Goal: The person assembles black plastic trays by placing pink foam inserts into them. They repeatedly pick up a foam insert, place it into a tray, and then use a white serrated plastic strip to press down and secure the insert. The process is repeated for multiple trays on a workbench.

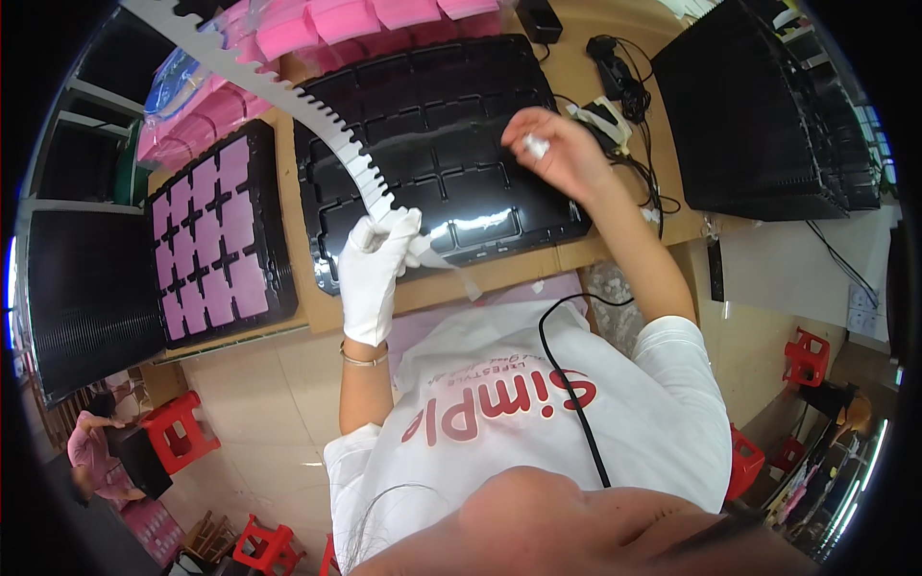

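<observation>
My left hand (372,274), in a white glove, is closed on the lower end of a long, pale, curved strip (322,120) with notches along one edge. The strip rises across the black compartmented tray (432,110) and runs off toward the upper left. A translucent ribbon (447,261) trails from beside the gloved fingers over the table's front edge. My bare right hand (567,158) is above the tray's right side, its fingers curled round a small white crumpled piece (535,146); what material it is I cannot tell.
Left stands a black tray with pink pieces (211,240), and beside it a stack of black trays (91,298). Pink packs (336,19) lie at the back. Cables (648,173) and a tall black tray stack (749,115) are at the right. Red stools (178,432) stand on the floor.
</observation>
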Available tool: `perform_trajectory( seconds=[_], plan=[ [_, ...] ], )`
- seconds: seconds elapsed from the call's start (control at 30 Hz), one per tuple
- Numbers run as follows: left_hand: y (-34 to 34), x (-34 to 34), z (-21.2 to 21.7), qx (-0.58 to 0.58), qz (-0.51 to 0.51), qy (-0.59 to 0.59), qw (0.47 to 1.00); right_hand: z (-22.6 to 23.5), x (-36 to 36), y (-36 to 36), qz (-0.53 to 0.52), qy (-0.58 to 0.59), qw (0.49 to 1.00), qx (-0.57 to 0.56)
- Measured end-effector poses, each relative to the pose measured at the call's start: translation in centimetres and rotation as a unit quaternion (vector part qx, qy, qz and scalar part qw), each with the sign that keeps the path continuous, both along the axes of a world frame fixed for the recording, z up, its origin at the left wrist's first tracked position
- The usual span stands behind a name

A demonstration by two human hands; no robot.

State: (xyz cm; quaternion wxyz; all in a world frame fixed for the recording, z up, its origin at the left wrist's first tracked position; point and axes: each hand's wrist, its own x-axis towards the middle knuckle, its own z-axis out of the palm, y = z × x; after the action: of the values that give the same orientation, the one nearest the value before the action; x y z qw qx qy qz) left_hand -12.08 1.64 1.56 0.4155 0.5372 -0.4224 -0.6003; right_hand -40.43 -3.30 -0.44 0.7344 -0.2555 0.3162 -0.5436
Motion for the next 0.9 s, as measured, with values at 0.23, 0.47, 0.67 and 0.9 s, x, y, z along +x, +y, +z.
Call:
perform_trajectory(
  seconds=[0.23, 0.47, 0.67, 0.9],
  plan=[
    [1.5, -3.0, 0.4, 0.007, 0.005, 0.008, 1.0, 0.6, 9.0, 8.9, -0.018, 0.341, 0.936, -0.084],
    [1.2, -3.3, -0.6, -0.009, 0.0, 0.052, 0.999, 0.7, 7.7, 10.4, -0.091, 0.442, 0.798, -0.398],
    [1.0, -2.8, 0.0, -0.016, -0.01, -0.024, 1.0, 1.7, -2.5, 7.5, 0.065, 0.572, 0.811, -0.105],
    [1.0, -3.0, -0.2, -0.001, -0.033, -0.041, 0.999, -0.5, -2.9, 6.7, -0.007, 0.696, 0.692, -0.191]
  ],
)
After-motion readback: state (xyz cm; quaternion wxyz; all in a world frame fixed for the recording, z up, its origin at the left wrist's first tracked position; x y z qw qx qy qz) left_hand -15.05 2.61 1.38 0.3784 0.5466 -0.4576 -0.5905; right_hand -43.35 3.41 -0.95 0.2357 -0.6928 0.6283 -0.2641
